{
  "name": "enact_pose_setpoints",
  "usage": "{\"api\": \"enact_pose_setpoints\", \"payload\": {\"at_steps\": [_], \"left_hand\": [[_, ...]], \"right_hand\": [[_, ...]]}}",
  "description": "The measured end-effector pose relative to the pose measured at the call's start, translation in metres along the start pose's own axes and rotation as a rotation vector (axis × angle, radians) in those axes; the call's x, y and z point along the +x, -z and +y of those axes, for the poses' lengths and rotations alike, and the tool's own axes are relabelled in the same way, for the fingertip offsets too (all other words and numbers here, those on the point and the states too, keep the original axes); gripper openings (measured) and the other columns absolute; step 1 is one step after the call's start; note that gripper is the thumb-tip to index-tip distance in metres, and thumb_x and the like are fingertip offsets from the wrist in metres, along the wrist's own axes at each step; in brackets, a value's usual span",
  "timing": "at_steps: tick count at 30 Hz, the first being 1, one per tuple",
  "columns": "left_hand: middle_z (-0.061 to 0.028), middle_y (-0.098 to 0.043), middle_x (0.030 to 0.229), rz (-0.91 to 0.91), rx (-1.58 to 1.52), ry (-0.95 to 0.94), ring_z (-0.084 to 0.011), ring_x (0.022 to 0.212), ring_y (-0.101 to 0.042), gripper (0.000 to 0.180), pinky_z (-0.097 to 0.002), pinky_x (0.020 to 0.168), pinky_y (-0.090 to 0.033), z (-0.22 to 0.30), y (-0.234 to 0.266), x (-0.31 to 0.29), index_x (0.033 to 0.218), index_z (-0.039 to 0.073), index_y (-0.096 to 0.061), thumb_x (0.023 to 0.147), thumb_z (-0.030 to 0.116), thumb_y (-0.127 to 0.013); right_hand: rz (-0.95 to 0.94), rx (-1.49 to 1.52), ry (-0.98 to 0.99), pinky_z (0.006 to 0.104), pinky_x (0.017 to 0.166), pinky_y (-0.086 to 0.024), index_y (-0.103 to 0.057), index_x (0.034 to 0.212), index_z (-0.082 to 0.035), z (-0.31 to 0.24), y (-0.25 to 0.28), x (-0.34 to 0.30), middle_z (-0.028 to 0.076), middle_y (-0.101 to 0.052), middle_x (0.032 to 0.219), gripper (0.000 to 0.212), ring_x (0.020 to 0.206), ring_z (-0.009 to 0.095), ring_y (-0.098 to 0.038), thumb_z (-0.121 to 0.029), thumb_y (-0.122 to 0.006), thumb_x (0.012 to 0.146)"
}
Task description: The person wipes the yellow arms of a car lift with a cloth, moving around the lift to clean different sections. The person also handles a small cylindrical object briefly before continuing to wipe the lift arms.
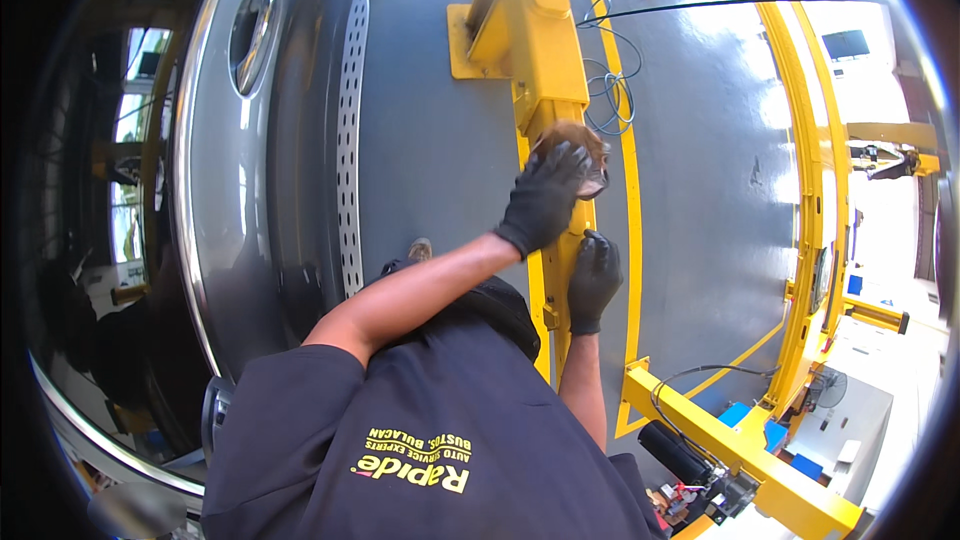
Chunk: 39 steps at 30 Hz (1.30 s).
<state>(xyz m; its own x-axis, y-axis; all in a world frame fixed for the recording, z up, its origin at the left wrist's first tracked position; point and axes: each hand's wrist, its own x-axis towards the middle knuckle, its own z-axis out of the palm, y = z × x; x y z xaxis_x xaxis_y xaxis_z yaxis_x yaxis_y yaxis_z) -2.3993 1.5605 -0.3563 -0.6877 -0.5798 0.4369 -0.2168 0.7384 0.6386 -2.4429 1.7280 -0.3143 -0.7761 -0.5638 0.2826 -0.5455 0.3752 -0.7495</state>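
Observation:
My left hand (545, 202), in a black glove, lies over a brown, roundish thing with a shiny side (572, 137). Its fingers curl onto the top of it, and I cannot make out its kind. The thing is at the yellow steel beam (548, 50) that runs away from me. Closer to me, my right hand (597, 282), also gloved in black, is beside the beam's right edge. Those fingers are bent and pressed together, and whatever they may hold is hidden.
On the left stands a dark car with a door handle (256, 35) and a perforated silver side step (351, 140). A coiled hose (612, 100) lies on the grey floor right of the beam. Yellow lift posts (815, 190) and a low yellow arm (740, 450) are to the right.

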Motion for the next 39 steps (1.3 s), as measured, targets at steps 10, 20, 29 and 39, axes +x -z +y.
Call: {"api": "enact_pose_setpoints", "payload": {"at_steps": [10,20,29,39], "left_hand": [[-0.0042,-0.072,0.11,-0.079,-0.07,-0.662,-0.0285,0.117,-0.07,0.016,-0.0469,0.11,-0.051,-0.022,0.04,0.057,0.111,0.019,-0.076,0.098,0.015,-0.069],[-0.0115,-0.075,0.115,-0.117,0.138,-0.687,-0.033,0.107,-0.071,0.023,-0.0463,0.098,-0.058,-0.051,0.042,0.103,0.122,0.008,-0.077,0.103,0.016,-0.065],[-0.0043,-0.072,0.127,-0.362,-0.052,-0.802,-0.0276,0.126,-0.062,0.022,-0.0512,0.117,-0.048,0.016,0.022,-0.01,0.114,0.016,-0.08,0.092,0.019,-0.077],[0.0001,-0.077,0.118,-0.38,0.365,-0.79,-0.0275,0.113,-0.067,0.015,-0.0478,0.108,-0.048,-0.066,0.014,0.157,0.109,0.014,-0.078,0.103,0.018,-0.065]], "right_hand": [[0.179,-0.008,0.01,0.0319,0.082,-0.059,-0.076,0.119,0.003,0.013,0.001,-0.009,0.008,-0.076,0.1,0.018,0.088,0.014,-0.071,-0.004,-0.062,0.11],[0.434,0.141,-0.134,0.0247,0.068,-0.052,-0.076,0.119,0.002,0.024,0.0,-0.015,0.001,-0.073,0.093,0.017,0.076,0.006,-0.062,-0.006,-0.063,0.112],[0.416,0.266,-0.191,0.0356,0.086,-0.061,-0.074,0.115,0.004,0.026,0.002,-0.009,0.015,-0.078,0.106,0.012,0.096,0.024,-0.078,-0.003,-0.068,0.107],[0.394,0.375,-0.348,0.0344,0.083,-0.059,-0.074,0.113,0.005,0.023,0.015,-0.013,0.015,-0.075,0.1,0.012,0.091,0.023,-0.075,0.002,-0.066,0.104]]}}
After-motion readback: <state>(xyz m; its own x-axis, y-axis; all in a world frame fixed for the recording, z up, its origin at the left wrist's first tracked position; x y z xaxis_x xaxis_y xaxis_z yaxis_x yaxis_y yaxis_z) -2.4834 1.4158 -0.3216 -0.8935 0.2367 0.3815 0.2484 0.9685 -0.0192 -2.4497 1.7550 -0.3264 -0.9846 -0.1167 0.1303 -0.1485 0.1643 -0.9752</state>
